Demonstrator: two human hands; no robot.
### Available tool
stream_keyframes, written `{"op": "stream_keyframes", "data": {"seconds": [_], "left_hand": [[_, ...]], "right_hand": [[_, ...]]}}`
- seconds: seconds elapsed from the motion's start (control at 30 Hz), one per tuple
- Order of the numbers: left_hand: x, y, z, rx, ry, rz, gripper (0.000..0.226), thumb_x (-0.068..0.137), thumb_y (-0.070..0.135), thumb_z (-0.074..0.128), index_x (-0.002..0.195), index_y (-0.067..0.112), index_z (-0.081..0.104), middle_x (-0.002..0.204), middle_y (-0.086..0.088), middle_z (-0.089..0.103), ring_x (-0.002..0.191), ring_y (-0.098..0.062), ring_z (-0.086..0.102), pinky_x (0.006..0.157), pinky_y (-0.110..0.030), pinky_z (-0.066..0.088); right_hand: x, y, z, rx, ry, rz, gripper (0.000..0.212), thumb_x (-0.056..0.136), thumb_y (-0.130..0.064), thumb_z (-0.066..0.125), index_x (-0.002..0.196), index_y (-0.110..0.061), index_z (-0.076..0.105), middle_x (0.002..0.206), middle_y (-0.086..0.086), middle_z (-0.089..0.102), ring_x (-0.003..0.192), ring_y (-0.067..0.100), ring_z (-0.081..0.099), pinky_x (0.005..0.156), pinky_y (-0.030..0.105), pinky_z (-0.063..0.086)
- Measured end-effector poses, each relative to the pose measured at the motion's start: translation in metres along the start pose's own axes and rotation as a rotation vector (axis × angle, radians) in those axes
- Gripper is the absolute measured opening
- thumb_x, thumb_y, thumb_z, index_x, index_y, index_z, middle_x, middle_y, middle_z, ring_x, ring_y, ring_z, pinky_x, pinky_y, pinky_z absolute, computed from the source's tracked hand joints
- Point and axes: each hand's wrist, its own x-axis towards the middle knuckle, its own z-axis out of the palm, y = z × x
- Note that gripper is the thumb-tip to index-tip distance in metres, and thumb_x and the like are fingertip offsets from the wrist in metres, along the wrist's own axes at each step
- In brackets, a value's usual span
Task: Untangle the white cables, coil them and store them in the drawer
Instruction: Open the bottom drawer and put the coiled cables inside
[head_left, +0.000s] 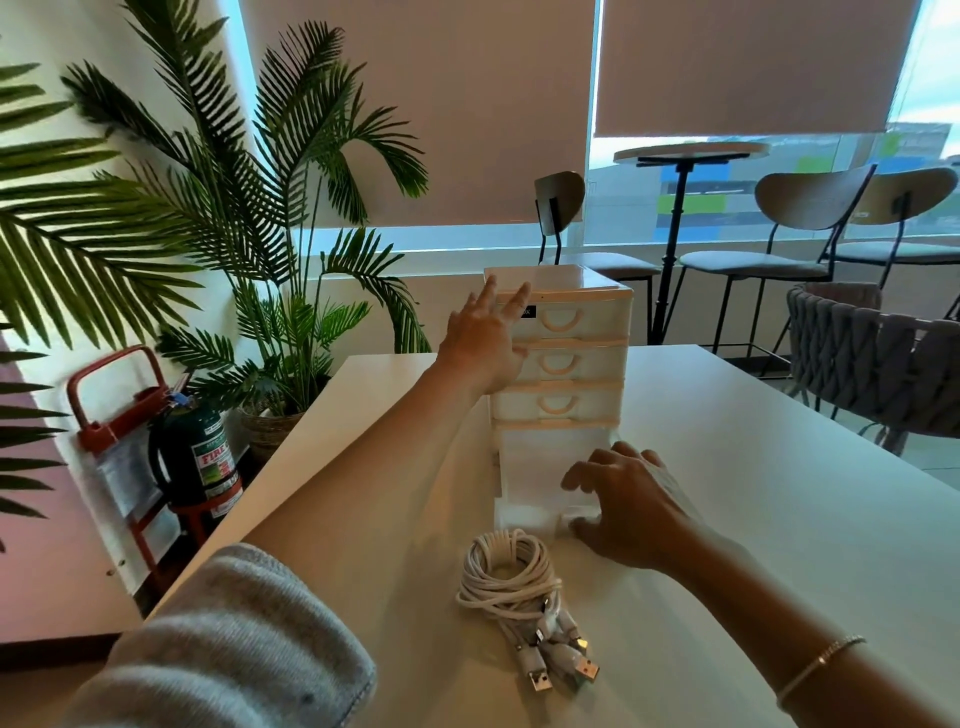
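Head view: a small white drawer box (563, 358) stands on the white worktop (779, 493). The left hand (485, 340) lies flat against the box's side near the top, fingers straight and spread. The bottom drawer (540, 480) is pulled out. The right hand (621, 501) holds the drawer's front edge, fingers curled over it. The white cables (514, 584) lie coiled on the worktop just in front of the drawer, plugs (563, 662) pointing toward the person.
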Motion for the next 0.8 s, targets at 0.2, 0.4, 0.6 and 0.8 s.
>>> {"op": "stream_keyframes", "data": {"seconds": [0.2,0.4,0.6,0.8], "left_hand": [[-0.033,0.014,-0.006,-0.112,0.123,-0.053,0.065,0.092,0.027,0.053,0.147,0.015,0.019,0.152,-0.015,0.017,0.139,-0.030,0.021,0.111,-0.038,0.025],[-0.108,0.017,-0.019,0.015,-0.480,-0.454,0.063,0.094,0.054,0.037,0.117,-0.003,0.054,0.111,-0.019,0.063,0.093,-0.029,0.063,0.077,-0.031,0.049],[-0.170,0.000,0.012,-0.437,-0.734,-0.745,0.065,0.096,0.053,0.029,0.102,-0.005,0.058,0.084,-0.014,0.065,0.058,-0.017,0.059,0.049,-0.022,0.047],[-0.176,0.002,0.031,-0.503,-0.336,-0.723,0.023,0.086,0.022,0.056,0.087,0.003,0.067,0.089,-0.015,0.070,0.078,-0.028,0.069,0.076,-0.038,0.056]], "right_hand": [[-0.001,-0.034,-0.006,0.249,-0.188,0.375,0.055,0.084,-0.064,0.043,0.066,-0.015,0.058,0.062,0.000,0.058,0.050,0.010,0.049,0.060,0.025,0.047],[-0.012,-0.049,0.000,0.615,-0.545,0.550,0.056,0.084,-0.061,0.049,0.081,-0.006,0.061,0.072,0.006,0.064,0.053,0.015,0.056,0.051,0.021,0.045],[-0.018,-0.055,-0.001,0.846,-0.478,0.674,0.036,0.082,-0.040,0.066,0.071,-0.007,0.055,0.065,0.007,0.055,0.053,0.017,0.052,0.058,0.028,0.051],[-0.024,-0.067,0.004,0.950,-0.388,0.694,0.030,0.084,-0.032,0.066,0.079,-0.004,0.056,0.072,0.013,0.060,0.063,0.024,0.059,0.069,0.037,0.055]]}}
